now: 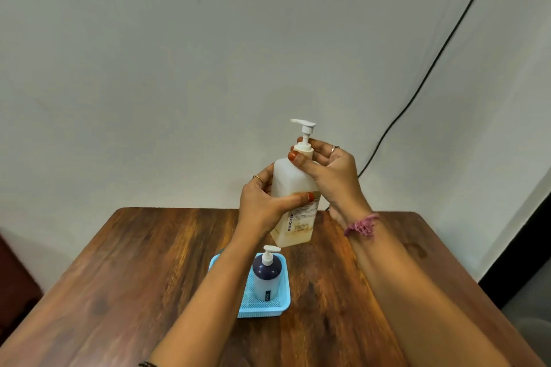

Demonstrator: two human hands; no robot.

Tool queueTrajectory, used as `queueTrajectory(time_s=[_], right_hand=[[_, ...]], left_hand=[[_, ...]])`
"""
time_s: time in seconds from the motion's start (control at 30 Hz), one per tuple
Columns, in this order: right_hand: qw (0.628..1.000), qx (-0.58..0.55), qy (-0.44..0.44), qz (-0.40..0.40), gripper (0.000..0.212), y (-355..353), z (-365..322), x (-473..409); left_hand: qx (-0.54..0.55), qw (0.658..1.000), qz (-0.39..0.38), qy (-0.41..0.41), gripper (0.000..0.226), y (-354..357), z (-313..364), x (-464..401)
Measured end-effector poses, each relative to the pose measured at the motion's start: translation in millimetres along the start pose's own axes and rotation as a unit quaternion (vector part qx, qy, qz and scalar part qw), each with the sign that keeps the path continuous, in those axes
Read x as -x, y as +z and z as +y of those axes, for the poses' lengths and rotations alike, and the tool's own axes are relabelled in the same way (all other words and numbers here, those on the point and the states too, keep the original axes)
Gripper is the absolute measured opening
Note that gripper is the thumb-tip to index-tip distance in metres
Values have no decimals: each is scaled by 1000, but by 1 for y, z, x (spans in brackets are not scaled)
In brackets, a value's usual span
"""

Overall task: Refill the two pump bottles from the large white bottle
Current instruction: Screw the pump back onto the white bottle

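With your left hand [262, 205] gripping the white bottle [293, 197] above the bench [149, 262], at 12 o'clock from the tray [283, 305], pinch the collar [303, 148] with your right hand [331, 170] and unscrew steadily.

Head-worn view, forward and down (close) over the table [149, 262]

The left hand [262, 205] wraps the lower body of the large pump bottle [293, 202], which is held upright above the table [119, 277]. The right hand [331, 176] closes on the collar at the bottle's neck, above the left hand's grip, with the pump head [304, 125] above both. Below and nearer than the held bottle, a small pump bottle [266, 275] stands upright in a basket [283, 301] on the table. A cable [417, 92] runs behind the right hand.
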State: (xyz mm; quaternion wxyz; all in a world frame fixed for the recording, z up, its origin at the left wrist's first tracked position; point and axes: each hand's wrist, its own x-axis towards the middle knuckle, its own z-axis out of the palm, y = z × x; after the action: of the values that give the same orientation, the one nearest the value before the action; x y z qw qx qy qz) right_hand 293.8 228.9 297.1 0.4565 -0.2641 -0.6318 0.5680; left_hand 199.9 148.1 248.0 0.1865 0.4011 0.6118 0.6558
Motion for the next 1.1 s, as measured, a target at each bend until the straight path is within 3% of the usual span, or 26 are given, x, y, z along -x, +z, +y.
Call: queueTrajectory(time_s=[0.27, 0.43, 0.53, 0.67, 0.73, 0.9, 1.1], right_hand=[[999, 23, -12, 44, 45, 38, 12, -1], [999, 44, -21, -18, 48, 40, 18, 4], [997, 42, -5, -69, 70, 27, 27, 13], [985, 144, 45, -89, 109, 4, 59, 31], [978, 176, 66, -96, 116, -3, 78, 39], [981, 189, 40, -16, 81, -21, 95, 41], [960, 266, -10, 88, 78, -89, 110, 22]], left_hand=[[-23, 1000, -12, 7, 66, -32, -8, -12], [-25, 998, -53, -2, 69, -50, -19, -18], [9, 997, -72, -25, 68, -55, -27, -21], [59, 993, -72, -70, 77, -50, -42, -26], [65, 991, -82, -85, 80, -41, -48, -29], [76, 985, -118, -105, 97, 5, -56, -36], [44, 983, -148, -97, 98, 93, -60, -42]])
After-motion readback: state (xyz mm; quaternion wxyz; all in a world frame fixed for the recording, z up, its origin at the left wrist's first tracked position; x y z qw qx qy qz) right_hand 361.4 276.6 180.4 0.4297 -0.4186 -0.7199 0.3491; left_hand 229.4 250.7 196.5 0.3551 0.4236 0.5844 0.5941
